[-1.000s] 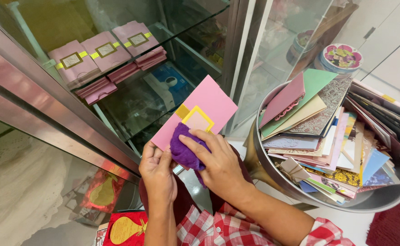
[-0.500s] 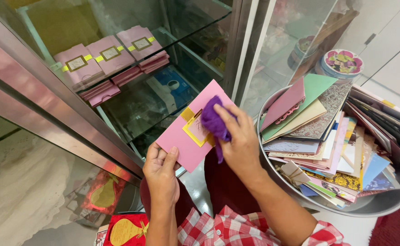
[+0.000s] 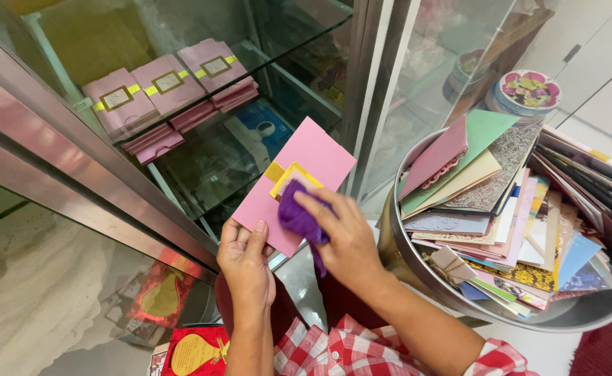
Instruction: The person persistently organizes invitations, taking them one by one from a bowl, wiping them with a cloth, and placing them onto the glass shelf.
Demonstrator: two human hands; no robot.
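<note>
Pink card (image 3: 299,184) with yellow band, held centre frame, tilted toward 1 o'clock. Right hand (image 3: 348,240) pinches a purple cloth (image 3: 297,217) against its face: wiping step, judged. Left hand (image 3: 245,259) pinches the corner at 7 o'clock. Next stroke needs that steady grip. Metal basin of cards (image 3: 417,278) at 3 o'clock; glass cabinet (image 3: 201,160) behind.

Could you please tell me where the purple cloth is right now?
In the head view, the crumpled purple cloth is near centre, pressed by the right hand against the pink card with a yellow frame, left of the metal basin of cards.
</note>
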